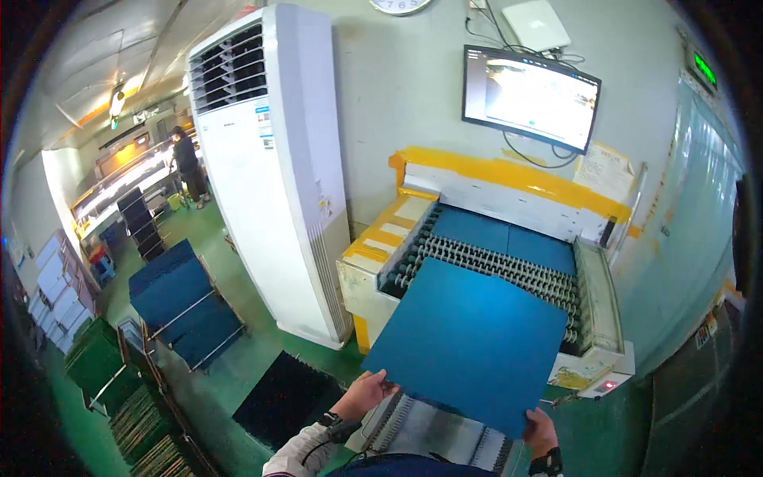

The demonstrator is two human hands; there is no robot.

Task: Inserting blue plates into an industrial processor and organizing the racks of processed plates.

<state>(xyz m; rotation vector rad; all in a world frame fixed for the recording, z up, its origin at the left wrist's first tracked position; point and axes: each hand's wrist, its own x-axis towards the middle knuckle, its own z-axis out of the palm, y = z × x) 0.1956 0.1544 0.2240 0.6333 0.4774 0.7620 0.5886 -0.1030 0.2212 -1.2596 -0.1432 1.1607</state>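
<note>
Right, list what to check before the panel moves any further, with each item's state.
1. Left hand on the panel: ok, it grips the near left corner.
2. Right hand on the panel: ok, it grips the near right corner.
3. Rollers free of other sheets: not ok, two blue sheets lie at the far end.
4. Panel's far edge touching the rollers: cannot tell, it only overlaps them in this view.
5. Rollers turning: cannot tell from a still.
6. Red light lit: ok.
</note>
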